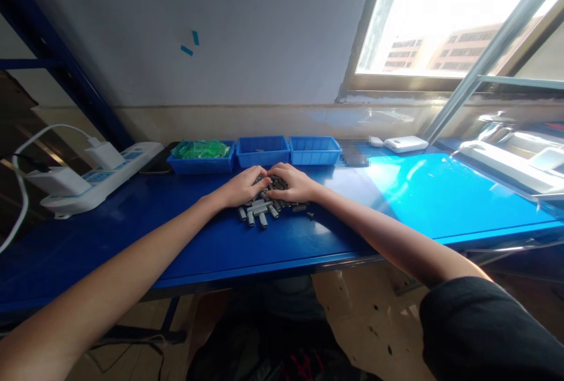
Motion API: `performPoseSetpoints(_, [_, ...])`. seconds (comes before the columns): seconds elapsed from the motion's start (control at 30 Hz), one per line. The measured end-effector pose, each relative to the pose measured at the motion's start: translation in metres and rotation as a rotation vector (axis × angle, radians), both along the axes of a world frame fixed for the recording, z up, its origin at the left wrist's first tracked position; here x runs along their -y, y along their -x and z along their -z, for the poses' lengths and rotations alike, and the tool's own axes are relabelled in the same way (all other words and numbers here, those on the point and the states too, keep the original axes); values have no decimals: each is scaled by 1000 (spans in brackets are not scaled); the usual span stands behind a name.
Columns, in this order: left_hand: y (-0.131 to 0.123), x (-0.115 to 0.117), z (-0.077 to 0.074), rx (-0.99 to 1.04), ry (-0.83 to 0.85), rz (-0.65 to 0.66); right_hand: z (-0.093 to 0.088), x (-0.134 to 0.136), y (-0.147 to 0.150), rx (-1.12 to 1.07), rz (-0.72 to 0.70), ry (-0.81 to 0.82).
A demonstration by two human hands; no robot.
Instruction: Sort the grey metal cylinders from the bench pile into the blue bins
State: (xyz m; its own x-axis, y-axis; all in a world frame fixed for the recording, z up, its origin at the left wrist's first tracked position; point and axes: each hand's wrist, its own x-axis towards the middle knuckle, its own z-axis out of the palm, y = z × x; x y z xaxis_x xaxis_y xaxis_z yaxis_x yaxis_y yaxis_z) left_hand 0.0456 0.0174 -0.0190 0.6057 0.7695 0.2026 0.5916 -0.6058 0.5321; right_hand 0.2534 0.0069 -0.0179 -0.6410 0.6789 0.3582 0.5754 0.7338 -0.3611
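A heap of small grey metal cylinders [259, 208] lies on the blue table [189, 252], several of them loose along its near side. Around the left and far side of the heap curls my left hand [241, 186], its thumb pointing inward over the pieces. My right hand [294, 184] cups the right side in the same way, with metal pieces between its thumb and fingers. The fingertips of both hands meet or nearly meet at the far edge of the heap. Which single pieces the fingers touch is hidden.
Behind the hands stand a blue bin of green packets [202, 149], a middle blue bin [263, 158] and a right blue bin [314, 158] with small bits inside. A white power strip [101, 178] with plugged-in adapters lies left. A white device [405, 144] sits back right.
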Motion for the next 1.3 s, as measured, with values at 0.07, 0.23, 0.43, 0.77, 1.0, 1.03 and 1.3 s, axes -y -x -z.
performPoseSetpoints(0.07, [-1, 1, 0, 17, -4, -13, -1, 2, 0, -5, -7, 2])
performPoseSetpoints(0.23, [-1, 7, -3, 43, -13, -24, -3, 5, 3, -36, -14, 15])
performPoseSetpoints(0.43, [0, 19, -6, 25, -31, -36, 0, 5, 5, -92, -62, 20])
performPoseSetpoints(0.77, [2, 16, -8, -20, -172, 23, -28, -10, -10, -286, 151, -195])
performPoseSetpoints(1.0, [13, -8, -25, -173, -547, -265, -24, -45, -24, 72, 512, -316])
performPoseSetpoints(1.03, [13, -13, -25, -228, -528, -315, -21, -46, -24, 120, 500, -304])
performPoseSetpoints(1.3, [13, -28, -14, -377, -474, -348, -19, -35, -28, 153, 429, -320])
